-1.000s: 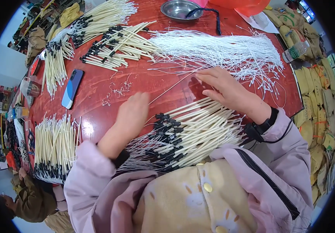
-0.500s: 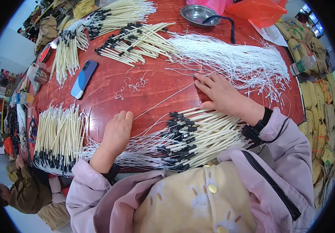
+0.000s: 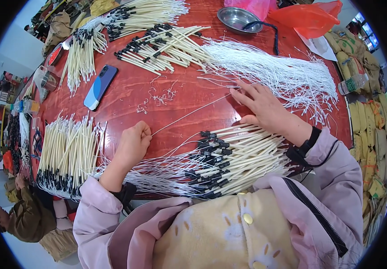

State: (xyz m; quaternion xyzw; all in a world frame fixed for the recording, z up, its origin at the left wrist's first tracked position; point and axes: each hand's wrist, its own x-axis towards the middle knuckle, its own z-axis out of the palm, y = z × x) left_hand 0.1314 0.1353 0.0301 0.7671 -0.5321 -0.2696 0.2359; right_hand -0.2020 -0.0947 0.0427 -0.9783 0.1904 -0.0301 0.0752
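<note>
Over the red table (image 3: 220,115), left hand (image 3: 133,143) pinches a straight white cord (image 3: 180,120); right hand (image 3: 263,106), thumb and fingers apart, at far end.

Lilac jacket (image 3: 337,181), black zip (image 3: 315,215), yellow buttoned top (image 3: 207,233), black wristbands (image 3: 311,137)

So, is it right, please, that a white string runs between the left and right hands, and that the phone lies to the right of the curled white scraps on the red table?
Not quite: the head view shows the phone left of the curled white scraps on the red table. The white string does run between the left hand and the right hand.
</note>
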